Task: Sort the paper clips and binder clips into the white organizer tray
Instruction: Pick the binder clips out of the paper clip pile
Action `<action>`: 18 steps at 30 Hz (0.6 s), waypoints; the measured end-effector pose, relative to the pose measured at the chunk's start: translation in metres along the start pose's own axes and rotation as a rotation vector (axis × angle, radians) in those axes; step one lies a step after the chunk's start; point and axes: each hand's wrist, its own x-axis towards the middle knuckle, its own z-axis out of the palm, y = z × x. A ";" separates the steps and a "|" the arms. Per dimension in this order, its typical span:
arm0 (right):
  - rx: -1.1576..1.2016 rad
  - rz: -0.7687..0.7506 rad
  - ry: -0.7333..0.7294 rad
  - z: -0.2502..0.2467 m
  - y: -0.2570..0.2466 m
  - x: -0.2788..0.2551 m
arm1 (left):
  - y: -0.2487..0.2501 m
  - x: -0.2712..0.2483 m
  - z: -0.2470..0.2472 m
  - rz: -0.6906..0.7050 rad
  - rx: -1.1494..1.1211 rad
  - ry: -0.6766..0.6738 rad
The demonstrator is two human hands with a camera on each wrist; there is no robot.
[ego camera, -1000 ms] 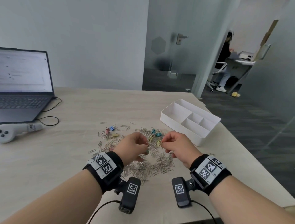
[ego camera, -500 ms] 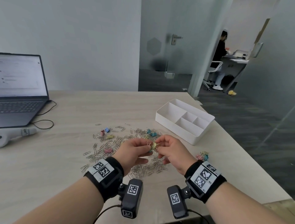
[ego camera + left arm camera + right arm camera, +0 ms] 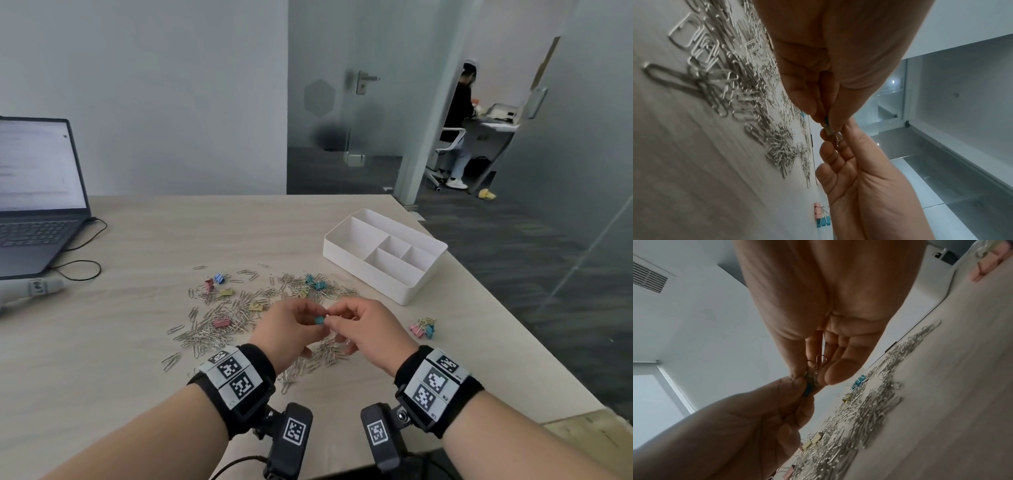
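Observation:
Silver paper clips [image 3: 219, 330] lie in a loose heap on the table, with coloured binder clips [image 3: 313, 281] mixed in. Both hands hover just above the heap, fingertips meeting. My left hand [image 3: 313, 318] pinches a teal binder clip [image 3: 319, 320], also seen in the left wrist view as the teal clip [image 3: 826, 121]. My right hand [image 3: 330, 317] pinches a yellow binder clip [image 3: 811, 375] by its body, wire handles up. The two clips touch end to end. The white organizer tray [image 3: 404, 291] stands to the right, its compartments bare.
A small cluster of pink and blue binder clips [image 3: 423, 329] lies right of my right hand. An open laptop [image 3: 34, 192], its cable [image 3: 80, 270] and a white controller [image 3: 30, 287] sit far left. The table's right edge [image 3: 513, 329] runs just beyond the tray.
The hands have drawn together and lifted slightly off the heap. A yellow clip showed between the fingers half a second ago; a teal one shows now.

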 end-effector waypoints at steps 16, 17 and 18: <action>-1.038 0.218 0.002 -0.105 0.031 0.015 | -0.005 -0.005 -0.044 0.030 0.291 0.092; -1.066 0.240 -0.011 -0.107 0.030 0.017 | -0.005 -0.005 -0.053 0.030 0.329 0.117; -1.087 0.254 -0.017 -0.109 0.028 0.019 | -0.005 -0.005 -0.061 0.028 0.371 0.141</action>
